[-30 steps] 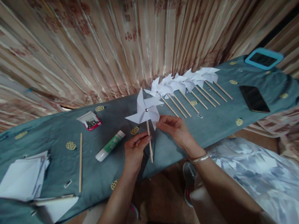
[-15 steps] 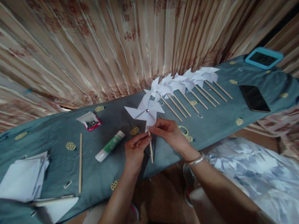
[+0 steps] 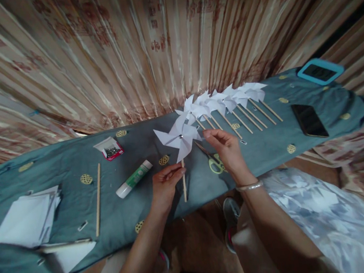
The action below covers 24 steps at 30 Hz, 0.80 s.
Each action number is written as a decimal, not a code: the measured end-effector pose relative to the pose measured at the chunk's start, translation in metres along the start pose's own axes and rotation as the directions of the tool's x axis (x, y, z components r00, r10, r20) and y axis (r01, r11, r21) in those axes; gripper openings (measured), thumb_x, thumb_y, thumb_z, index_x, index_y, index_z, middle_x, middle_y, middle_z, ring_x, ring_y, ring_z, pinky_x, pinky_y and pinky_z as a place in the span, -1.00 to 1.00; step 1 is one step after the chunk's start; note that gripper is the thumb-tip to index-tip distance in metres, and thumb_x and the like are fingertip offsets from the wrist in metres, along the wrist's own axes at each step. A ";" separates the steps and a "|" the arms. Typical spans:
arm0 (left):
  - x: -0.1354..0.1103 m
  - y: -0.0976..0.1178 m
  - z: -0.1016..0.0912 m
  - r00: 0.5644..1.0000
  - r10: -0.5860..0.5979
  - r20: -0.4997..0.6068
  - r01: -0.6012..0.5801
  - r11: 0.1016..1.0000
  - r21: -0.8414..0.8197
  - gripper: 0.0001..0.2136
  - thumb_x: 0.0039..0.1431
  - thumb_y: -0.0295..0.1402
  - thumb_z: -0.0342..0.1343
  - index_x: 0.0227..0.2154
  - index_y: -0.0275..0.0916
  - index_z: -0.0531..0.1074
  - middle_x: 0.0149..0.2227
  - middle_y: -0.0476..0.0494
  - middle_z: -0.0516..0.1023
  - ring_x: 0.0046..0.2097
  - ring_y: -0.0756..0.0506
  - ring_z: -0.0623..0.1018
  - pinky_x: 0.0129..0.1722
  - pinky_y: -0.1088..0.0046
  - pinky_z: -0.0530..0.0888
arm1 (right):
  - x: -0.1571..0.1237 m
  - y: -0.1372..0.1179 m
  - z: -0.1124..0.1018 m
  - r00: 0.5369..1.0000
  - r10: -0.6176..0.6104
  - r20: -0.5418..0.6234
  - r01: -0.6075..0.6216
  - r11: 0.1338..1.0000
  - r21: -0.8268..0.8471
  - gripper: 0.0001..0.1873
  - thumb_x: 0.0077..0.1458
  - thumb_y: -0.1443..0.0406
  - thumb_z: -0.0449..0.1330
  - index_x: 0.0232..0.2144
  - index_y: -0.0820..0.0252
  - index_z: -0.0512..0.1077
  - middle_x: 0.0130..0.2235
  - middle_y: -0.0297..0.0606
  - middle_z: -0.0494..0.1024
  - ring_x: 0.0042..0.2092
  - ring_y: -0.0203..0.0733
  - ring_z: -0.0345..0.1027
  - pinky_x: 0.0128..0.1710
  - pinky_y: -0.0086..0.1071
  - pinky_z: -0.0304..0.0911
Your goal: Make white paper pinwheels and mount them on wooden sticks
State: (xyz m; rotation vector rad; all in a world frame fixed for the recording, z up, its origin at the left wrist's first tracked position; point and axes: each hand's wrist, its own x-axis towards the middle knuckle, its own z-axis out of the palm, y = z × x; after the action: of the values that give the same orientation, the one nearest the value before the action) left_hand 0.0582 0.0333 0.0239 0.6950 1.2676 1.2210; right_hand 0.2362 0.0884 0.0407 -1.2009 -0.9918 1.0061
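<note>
A white paper pinwheel with a shiny pin at its centre stands upright on a thin wooden stick. My left hand pinches that stick just below the blades. Right of the blades is my right hand, thumb and fingers drawn together with nothing visible in them. Its fingertips are close to a blade tip; I cannot tell whether they touch. Scissors with yellow-green handles lie beside the right hand, partly covered by it.
Finished pinwheels lie in a row at the back. To the left are a glue stick, an open box of pins, a loose stick and stacked paper. A phone and a blue-framed device lie right.
My right hand has let go below the blades and moved right, uncovering more of the scissors. The pinwheel has turned slightly, still held by my left hand.
</note>
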 end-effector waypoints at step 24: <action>0.002 0.003 -0.002 0.998 0.018 -0.064 -0.022 0.998 -0.062 -0.72 -0.39 -0.29 0.47 -0.49 -0.24 0.64 -0.43 -0.11 0.67 -0.34 -0.09 0.59 -0.18 0.36 0.48 | -0.022 0.001 0.026 0.955 0.134 0.265 -0.184 0.968 0.171 -0.75 -0.21 0.10 0.46 -0.63 0.11 0.55 -0.46 -0.37 0.51 -0.33 -0.27 0.31 -0.21 -0.36 0.23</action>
State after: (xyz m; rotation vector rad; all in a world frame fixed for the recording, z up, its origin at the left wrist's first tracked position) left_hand 0.0552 0.0356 0.0259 0.6285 1.2714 1.3026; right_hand 0.2052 0.0737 0.0405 -1.0192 -0.9769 1.3788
